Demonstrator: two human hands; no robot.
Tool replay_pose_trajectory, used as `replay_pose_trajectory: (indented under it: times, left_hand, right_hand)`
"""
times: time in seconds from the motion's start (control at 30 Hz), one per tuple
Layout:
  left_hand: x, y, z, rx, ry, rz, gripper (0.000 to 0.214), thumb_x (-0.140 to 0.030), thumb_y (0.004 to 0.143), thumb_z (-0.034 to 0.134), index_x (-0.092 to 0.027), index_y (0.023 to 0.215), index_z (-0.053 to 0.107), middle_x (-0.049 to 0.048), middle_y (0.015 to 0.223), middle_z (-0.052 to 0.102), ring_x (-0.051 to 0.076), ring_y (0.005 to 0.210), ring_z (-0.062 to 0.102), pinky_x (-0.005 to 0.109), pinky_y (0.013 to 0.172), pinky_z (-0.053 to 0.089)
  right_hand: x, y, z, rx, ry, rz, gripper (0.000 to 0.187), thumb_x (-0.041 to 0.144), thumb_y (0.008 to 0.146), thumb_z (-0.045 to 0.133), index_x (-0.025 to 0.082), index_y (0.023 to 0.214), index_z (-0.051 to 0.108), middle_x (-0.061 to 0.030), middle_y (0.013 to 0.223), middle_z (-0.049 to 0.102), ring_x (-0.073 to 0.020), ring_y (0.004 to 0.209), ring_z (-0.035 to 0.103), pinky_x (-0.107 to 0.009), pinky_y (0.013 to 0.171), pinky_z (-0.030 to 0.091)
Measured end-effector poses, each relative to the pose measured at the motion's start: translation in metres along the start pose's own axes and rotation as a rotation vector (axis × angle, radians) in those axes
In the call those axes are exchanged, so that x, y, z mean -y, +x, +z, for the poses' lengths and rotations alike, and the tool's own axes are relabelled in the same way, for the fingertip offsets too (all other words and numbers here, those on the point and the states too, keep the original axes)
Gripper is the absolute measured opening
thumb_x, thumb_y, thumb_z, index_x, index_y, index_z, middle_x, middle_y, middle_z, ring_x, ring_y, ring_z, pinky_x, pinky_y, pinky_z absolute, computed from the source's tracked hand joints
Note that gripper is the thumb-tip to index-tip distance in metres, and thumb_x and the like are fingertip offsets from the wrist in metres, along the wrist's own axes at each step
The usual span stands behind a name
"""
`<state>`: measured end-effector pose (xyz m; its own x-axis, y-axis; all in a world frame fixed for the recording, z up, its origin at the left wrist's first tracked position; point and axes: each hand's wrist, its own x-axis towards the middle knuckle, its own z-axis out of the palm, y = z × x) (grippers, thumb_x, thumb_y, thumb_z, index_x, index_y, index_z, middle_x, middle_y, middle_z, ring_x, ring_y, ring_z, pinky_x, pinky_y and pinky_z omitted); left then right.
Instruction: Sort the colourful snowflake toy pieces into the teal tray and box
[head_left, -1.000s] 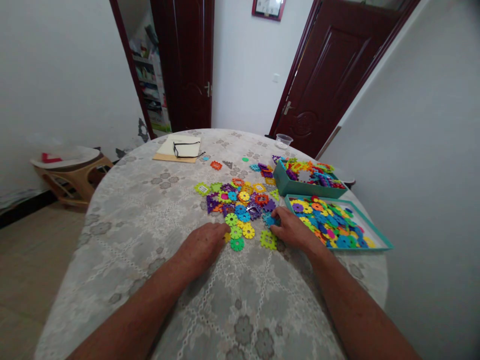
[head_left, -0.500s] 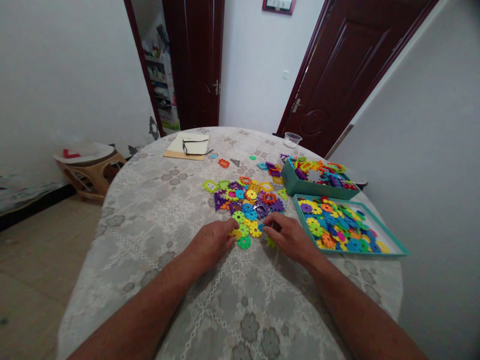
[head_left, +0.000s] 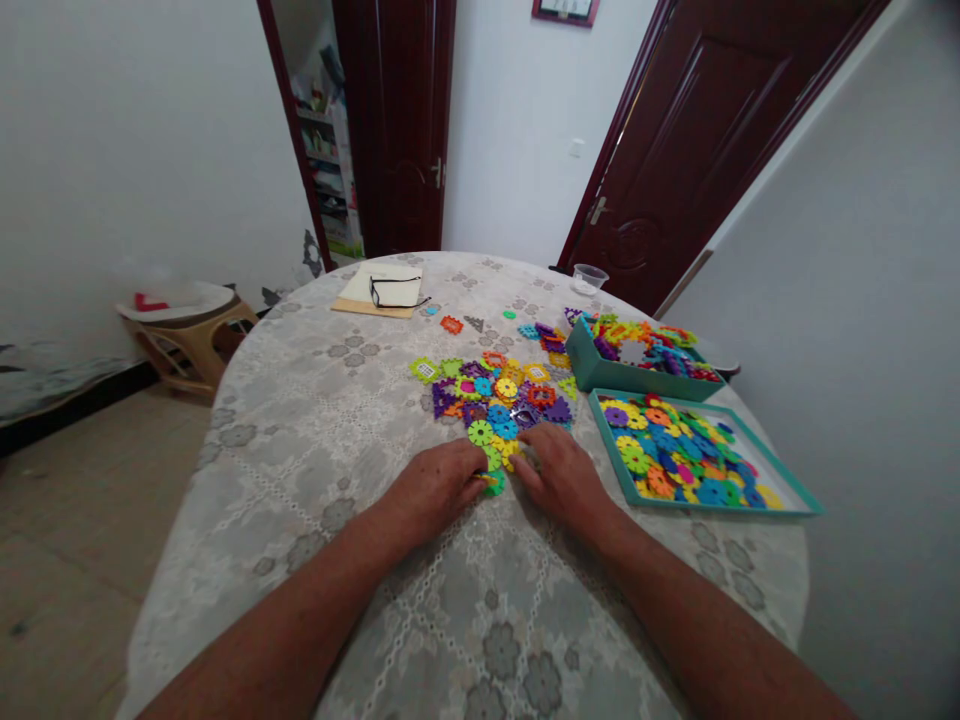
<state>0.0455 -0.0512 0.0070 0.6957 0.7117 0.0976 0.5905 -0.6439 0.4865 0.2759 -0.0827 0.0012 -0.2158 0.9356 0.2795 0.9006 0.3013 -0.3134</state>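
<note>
My left hand (head_left: 442, 478) is closed in a pinch on a yellow plastic piece (head_left: 486, 480), seen mostly edge-on at the fingertips. Under and beside that piece lies a green notched disc (head_left: 496, 484). My right hand (head_left: 564, 468) rests low at the right of the pile, thumb and forefinger apart, their tips at a yellow notched disc (head_left: 508, 452). Just beyond both hands spreads a pile of interlocking pieces, with a lime disc (head_left: 481, 432), blue discs (head_left: 498, 413) and purple frame pieces (head_left: 525, 413). The right fingers partly hide the nearest pieces.
To the right stand a teal box (head_left: 637, 378) heaped with pieces and a shallow teal tray (head_left: 780, 512) of notched discs. Glasses (head_left: 397, 304) lie on a paper pad (head_left: 367, 283) at the far left. A clear plastic cup (head_left: 589, 278) stands near the table's far edge.
My right hand has moved slightly left and inward, over the near pieces. My left hand has shifted a little right, keeping the yellow piece, which now shows more edge-on.
</note>
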Motion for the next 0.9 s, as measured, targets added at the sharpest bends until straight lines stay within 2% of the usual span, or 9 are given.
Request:
replay_pose_trajectory:
  times: [0.07, 0.13, 0.33, 0.47, 0.57, 0.73, 0.9]
  left_hand:
    - [0.001, 0.000, 0.001, 0.010, 0.030, 0.000, 0.009, -0.027, 0.098, 0.058, -0.021, 0.098, 0.065, 0.0044, 0.100, 0.068, 0.020, 0.092, 0.063, 0.030, 0.082, 0.047]
    - [0.001, 0.000, 0.001, 0.027, 0.054, 0.000, 0.010, -0.028, 0.099, 0.058, -0.021, 0.098, 0.065, 0.0046, 0.100, 0.068, 0.021, 0.093, 0.063, 0.030, 0.081, 0.046]
    - [-0.001, -0.005, -0.007, 0.062, 0.055, 0.002, 0.012, -0.029, 0.100, 0.058, -0.021, 0.100, 0.067, 0.0044, 0.100, 0.070, 0.020, 0.094, 0.064, 0.029, 0.080, 0.045]
    - [0.001, -0.010, -0.016, 0.099, 0.062, -0.041, 0.014, -0.031, 0.100, 0.059, -0.021, 0.098, 0.068, 0.0037, 0.098, 0.071, 0.019, 0.089, 0.063, 0.028, 0.077, 0.043]
    - [0.003, -0.010, -0.019, 0.116, 0.075, -0.059, 0.016, -0.034, 0.100, 0.058, -0.022, 0.098, 0.068, 0.0036, 0.097, 0.071, 0.019, 0.088, 0.062, 0.028, 0.076, 0.042]
    - [0.003, -0.008, -0.016, 0.114, 0.122, -0.081, 0.014, -0.033, 0.098, 0.060, -0.021, 0.098, 0.069, 0.0039, 0.097, 0.071, 0.020, 0.089, 0.063, 0.028, 0.075, 0.041]
    - [0.005, -0.008, -0.012, 0.075, 0.123, -0.074, 0.013, -0.032, 0.097, 0.061, -0.021, 0.099, 0.068, 0.0040, 0.098, 0.071, 0.021, 0.090, 0.064, 0.029, 0.076, 0.042]
  right_hand:
    - [-0.003, 0.000, 0.003, 0.026, -0.118, 0.031, 0.021, 0.040, 0.099, 0.063, 0.020, 0.105, 0.064, -0.0150, 0.110, 0.066, -0.0303, 0.107, 0.059, -0.039, 0.092, 0.046]
    - [-0.002, 0.000, 0.004, 0.060, -0.140, 0.039, 0.023, 0.042, 0.098, 0.064, 0.020, 0.102, 0.062, -0.0135, 0.107, 0.065, -0.0287, 0.103, 0.058, -0.037, 0.088, 0.045]
    - [0.001, 0.001, 0.000, 0.105, 0.013, -0.006, 0.014, 0.028, 0.099, 0.058, 0.021, 0.087, 0.058, -0.0071, 0.095, 0.064, -0.0218, 0.089, 0.058, -0.031, 0.077, 0.041]
    - [0.007, -0.001, -0.009, 0.223, 0.231, -0.050, 0.007, 0.023, 0.099, 0.057, 0.021, 0.099, 0.064, -0.0032, 0.093, 0.069, -0.0182, 0.085, 0.061, -0.028, 0.075, 0.040]
    - [0.013, -0.003, -0.010, 0.305, 0.224, -0.069, 0.010, 0.027, 0.098, 0.061, 0.021, 0.104, 0.067, -0.0041, 0.097, 0.071, -0.0189, 0.089, 0.063, -0.028, 0.078, 0.040]
    - [0.020, -0.004, -0.007, 0.251, -0.005, -0.020, 0.020, 0.038, 0.096, 0.066, 0.018, 0.098, 0.064, -0.0083, 0.100, 0.067, -0.0218, 0.090, 0.059, -0.031, 0.076, 0.038]
    - [0.020, -0.004, -0.007, 0.248, 0.010, -0.007, 0.019, 0.036, 0.095, 0.067, 0.019, 0.100, 0.061, -0.0078, 0.102, 0.064, -0.0224, 0.093, 0.058, -0.032, 0.079, 0.038]
